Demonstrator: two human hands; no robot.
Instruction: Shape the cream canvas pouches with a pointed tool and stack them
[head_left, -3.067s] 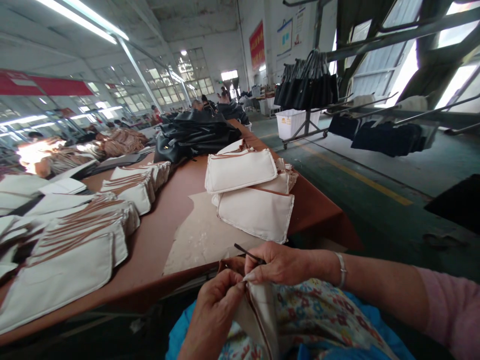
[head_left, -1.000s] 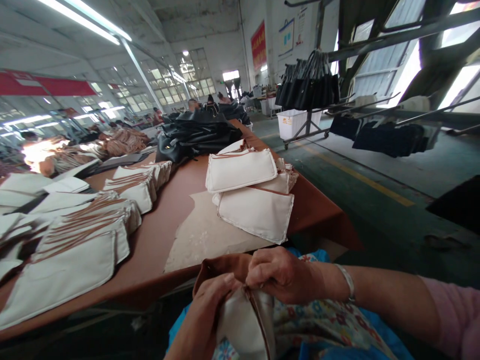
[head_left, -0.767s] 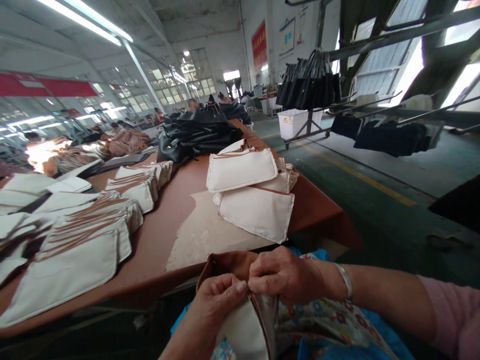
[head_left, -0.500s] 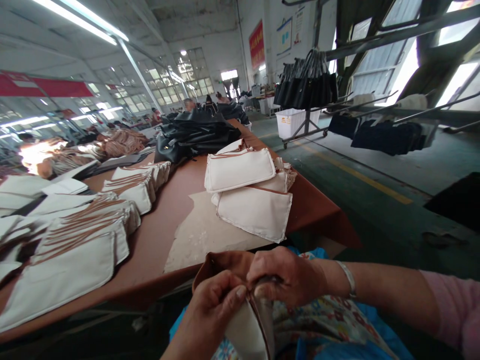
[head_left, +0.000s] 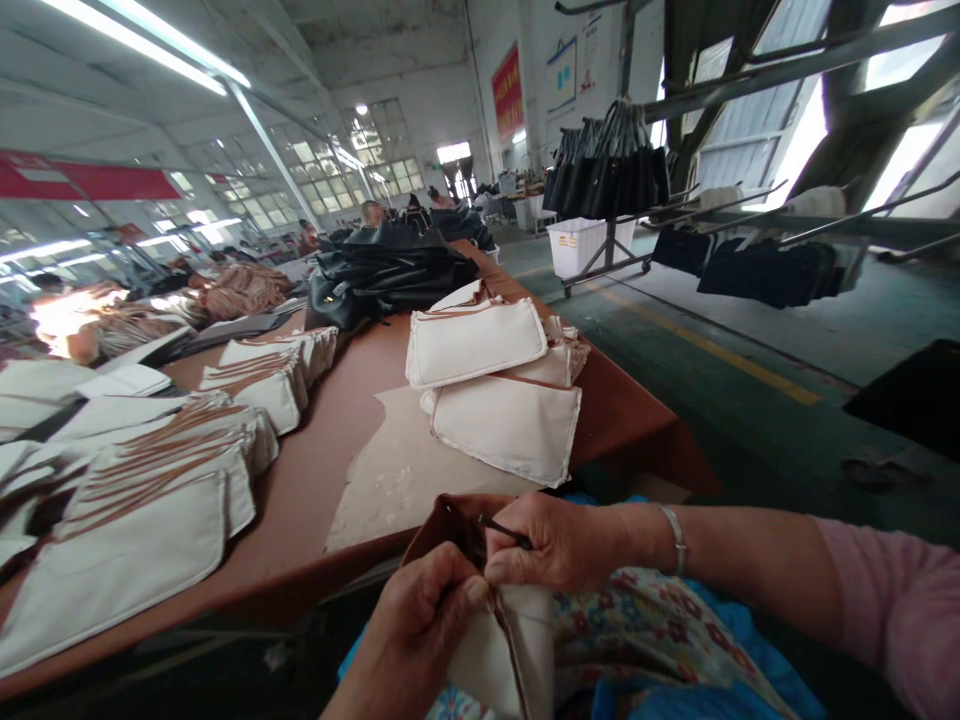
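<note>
Over my lap is a cream fabric pouch [head_left: 484, 660] with a brown, leather-like part [head_left: 439, 522] at its far end and a dark seam or opening along its middle. My left hand [head_left: 424, 620] pinches the pouch near the top of this line, thumb on top. Right beside it, my right hand [head_left: 559, 545] is closed at the same spot, its thumb and finger on the pouch edge. A slim dark tool [head_left: 506, 532] sticks out from the right fingers toward the brown part; its exact kind is hidden.
Cream pouches [head_left: 499, 425] lie stacked on the brown-covered table [head_left: 337, 440] ahead. Rows of similar pieces [head_left: 150, 540] spread along the left. Black bags [head_left: 390, 265] are heaped farther back. A metal rack [head_left: 615, 240] with hanging black bags stands at right.
My right hand has shifted slightly left and turned, and the dark tool now shows between its fingers. More of the brown part's inside is visible. My left hand keeps its pinch.
</note>
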